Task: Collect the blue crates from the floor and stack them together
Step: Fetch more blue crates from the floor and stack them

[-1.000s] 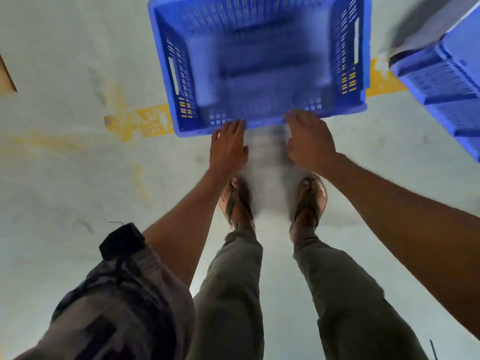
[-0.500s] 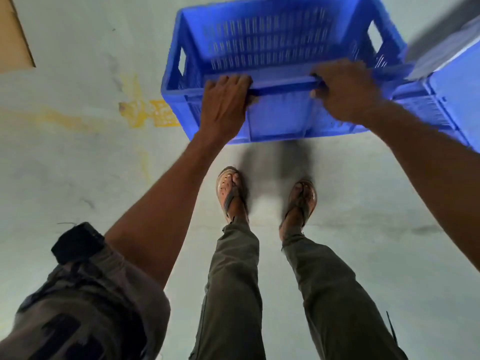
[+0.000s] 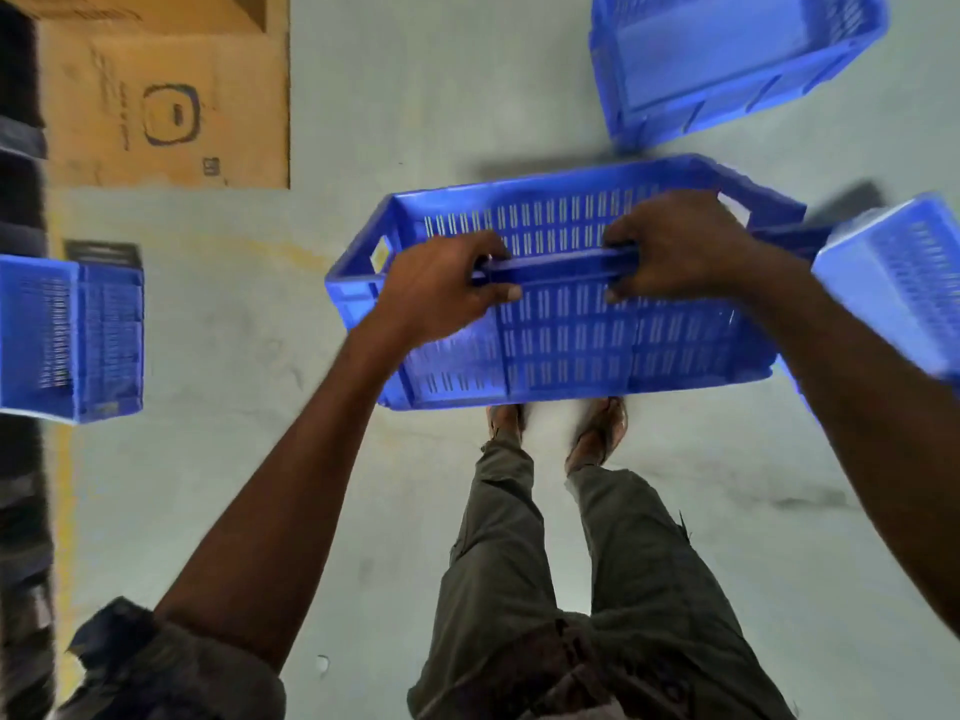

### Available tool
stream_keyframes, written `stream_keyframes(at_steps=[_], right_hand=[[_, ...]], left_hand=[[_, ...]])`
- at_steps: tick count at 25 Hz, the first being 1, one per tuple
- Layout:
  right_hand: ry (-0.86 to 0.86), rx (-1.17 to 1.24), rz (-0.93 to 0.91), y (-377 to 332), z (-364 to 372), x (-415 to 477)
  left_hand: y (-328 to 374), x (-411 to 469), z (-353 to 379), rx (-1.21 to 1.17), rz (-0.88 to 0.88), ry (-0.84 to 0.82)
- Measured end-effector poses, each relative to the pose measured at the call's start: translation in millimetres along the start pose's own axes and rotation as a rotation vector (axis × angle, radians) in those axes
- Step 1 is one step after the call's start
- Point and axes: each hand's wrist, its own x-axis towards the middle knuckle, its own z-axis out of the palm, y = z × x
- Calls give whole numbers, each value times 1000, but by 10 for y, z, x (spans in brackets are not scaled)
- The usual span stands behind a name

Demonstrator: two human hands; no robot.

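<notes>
I hold a blue slotted crate (image 3: pixel 571 345) off the floor in front of my legs, tilted with its open side facing away. My left hand (image 3: pixel 441 291) and my right hand (image 3: pixel 675 246) both grip its near rim. Another blue crate (image 3: pixel 727 59) lies on the floor at the upper right. A third blue crate (image 3: pixel 898 283) shows at the right edge, partly behind my right arm. A fourth blue crate (image 3: pixel 72 340) sits at the left edge.
A flat cardboard box (image 3: pixel 166 96) lies on the grey floor at the upper left. Dark stacked objects (image 3: pixel 21 459) run along the left edge beside a yellow floor line. My feet in sandals (image 3: pixel 561 428) stand just below the held crate.
The crate has been lifted from the floor and brought nearer to me, both hands staying on its rim. The view has shifted, bringing the cardboard box and the left crate into sight.
</notes>
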Motion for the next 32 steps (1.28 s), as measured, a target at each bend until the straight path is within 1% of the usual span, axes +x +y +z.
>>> stream_keyframes(at_steps=[3, 5, 9, 11, 13, 15, 17, 20, 22, 23, 25, 27, 29, 30, 32], right_hand=[[255, -100, -180, -677, 0, -350], [332, -153, -308, -1112, 24, -576], [343, -202, -434, -1785, -179, -693], [385, -318, -455, -2091, -309, -527], [372, -453, -439, -2482, -416, -294], [367, -492, -494, -2911, -485, -66], [407, -468, -581, -3425, -542, 81], [562, -323, -659, -4319, -649, 269], [646, -227, -708, -4833, -704, 402], [650, -197, -714, -5086, -709, 462], [618, -176, -684, -5486, -696, 585], [558, -212, -669, -5807, -680, 731], [492, -286, -675, -6107, -718, 976], [462, -320, -675, -6248, -764, 1130], [394, -364, -705, -6560, -867, 1513]], left_hand=[[-139, -743, -184, 113, -60, -34], [-199, -1171, -195, 180, -140, -13], [-265, -1894, -283, 266, -235, 236], [-392, -2155, -393, 300, -298, 360], [-602, -2450, -545, 332, -352, 458], [-867, -2698, -710, 377, -379, 558], [-1210, -2948, -894, 398, -366, 679], [-1830, -3286, -1157, 505, -367, 878], [-2180, -3482, -1363, 597, -435, 970], [-2356, -3597, -1454, 627, -479, 990], [-2665, -3784, -1602, 656, -521, 965], [-2902, -3948, -1758, 540, -554, 876], [-3144, -4037, -1915, 379, -670, 729], [-3276, -4036, -1982, 336, -720, 678], [-3621, -3971, -2108, 273, -776, 664]])
